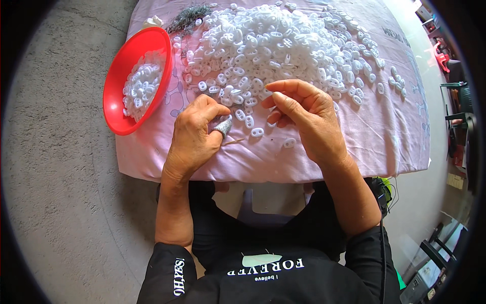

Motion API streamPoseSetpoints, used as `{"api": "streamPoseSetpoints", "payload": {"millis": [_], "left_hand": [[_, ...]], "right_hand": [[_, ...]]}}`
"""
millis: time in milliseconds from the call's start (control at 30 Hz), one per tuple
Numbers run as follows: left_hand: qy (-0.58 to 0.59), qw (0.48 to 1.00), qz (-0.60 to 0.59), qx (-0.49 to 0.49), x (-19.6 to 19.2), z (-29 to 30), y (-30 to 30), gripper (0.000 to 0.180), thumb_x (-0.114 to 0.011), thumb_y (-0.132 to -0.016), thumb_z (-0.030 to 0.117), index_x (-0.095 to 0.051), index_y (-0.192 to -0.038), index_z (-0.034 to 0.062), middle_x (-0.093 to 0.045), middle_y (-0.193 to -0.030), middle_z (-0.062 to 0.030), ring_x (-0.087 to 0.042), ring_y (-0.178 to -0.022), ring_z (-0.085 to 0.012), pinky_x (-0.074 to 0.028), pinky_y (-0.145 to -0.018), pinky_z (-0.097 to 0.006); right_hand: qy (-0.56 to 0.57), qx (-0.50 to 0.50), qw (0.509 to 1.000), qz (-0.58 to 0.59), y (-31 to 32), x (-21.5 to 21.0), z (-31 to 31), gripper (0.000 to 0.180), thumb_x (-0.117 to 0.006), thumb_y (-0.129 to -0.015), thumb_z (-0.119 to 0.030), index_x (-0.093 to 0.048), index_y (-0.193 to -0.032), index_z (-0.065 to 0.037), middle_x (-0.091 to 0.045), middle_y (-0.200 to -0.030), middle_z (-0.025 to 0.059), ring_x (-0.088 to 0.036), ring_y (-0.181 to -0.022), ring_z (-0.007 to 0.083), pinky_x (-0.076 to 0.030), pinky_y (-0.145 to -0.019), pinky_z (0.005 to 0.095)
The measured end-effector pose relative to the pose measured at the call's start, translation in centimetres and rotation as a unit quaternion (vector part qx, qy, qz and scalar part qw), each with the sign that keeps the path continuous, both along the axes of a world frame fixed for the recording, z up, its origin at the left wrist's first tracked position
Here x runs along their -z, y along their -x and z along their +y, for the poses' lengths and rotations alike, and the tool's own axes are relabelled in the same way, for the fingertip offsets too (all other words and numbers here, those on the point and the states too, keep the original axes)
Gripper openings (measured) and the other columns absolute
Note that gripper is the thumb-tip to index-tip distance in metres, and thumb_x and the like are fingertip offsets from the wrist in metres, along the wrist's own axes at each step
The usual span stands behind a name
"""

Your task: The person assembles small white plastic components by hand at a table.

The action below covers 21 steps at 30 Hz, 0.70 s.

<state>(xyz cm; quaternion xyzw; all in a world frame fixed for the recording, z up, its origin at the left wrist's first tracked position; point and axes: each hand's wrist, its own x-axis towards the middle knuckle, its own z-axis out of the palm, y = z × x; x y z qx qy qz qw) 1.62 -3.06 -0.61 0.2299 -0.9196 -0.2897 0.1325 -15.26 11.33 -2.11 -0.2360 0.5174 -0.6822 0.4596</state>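
Left hand [192,130] and right hand [314,114] curl before the white-piece heap [273,43], grip unclear. A red bowl [115,107] sits left of it.

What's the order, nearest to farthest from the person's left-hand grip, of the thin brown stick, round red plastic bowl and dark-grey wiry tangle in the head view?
From the left-hand grip:
1. Thin brown stick: just to its right.
2. Red bowl: to its left and slightly beyond.
3. Grey tangle: farthest, well beyond it.
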Motion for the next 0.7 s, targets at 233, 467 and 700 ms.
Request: {"api": "streamPoseSetpoints", "payload": {"millis": [233,467,700], "left_hand": [[-0.008,1.000,-0.008,0.014,0.1,-0.2,0.0,0.022,-0.057,-0.072,-0.008,-0.062,-0.091,0.0009,-0.059,-0.086,-0.0130,-0.060,-0.081,-0.0300,-0.047,-0.073,-0.038],[-0.079,0.996,0.046,0.009,0.3,-0.4,-0.3,0.016,-0.053,-0.081,-0.008,-0.059,-0.092,0.0005,-0.056,-0.084,-0.0052,-0.057,-0.079,-0.0147,-0.046,-0.070,-0.029],[-0.392,0.916,0.073,-0.050,-1.4,1.3,0.6,0.012,-0.053,-0.089,-0.005,-0.061,-0.096,-0.0004,-0.060,-0.088,0.0004,-0.055,-0.079,-0.0058,-0.046,-0.072,-0.022]], "right_hand": [[0.008,-0.003,1.000,0.029,-0.4,0.0,-0.2,0.020,-0.060,-0.093,-0.011,-0.063,-0.108,0.003,-0.069,-0.087,0.0080,-0.066,-0.072,0.0104,-0.053,-0.062,0.0223],[-0.003,-0.008,0.998,0.063,-0.9,0.2,-0.5,0.018,-0.061,-0.091,-0.007,-0.063,-0.105,0.004,-0.069,-0.086,0.0081,-0.065,-0.072,0.0091,-0.053,-0.062,0.0217],[-0.024,-0.057,0.994,0.091,-1.9,1.1,-0.5,0.021,-0.067,-0.086,-0.001,-0.063,-0.107,0.003,-0.069,-0.090,0.0079,-0.067,-0.081,0.0111,-0.055,-0.071,0.0232]]}}
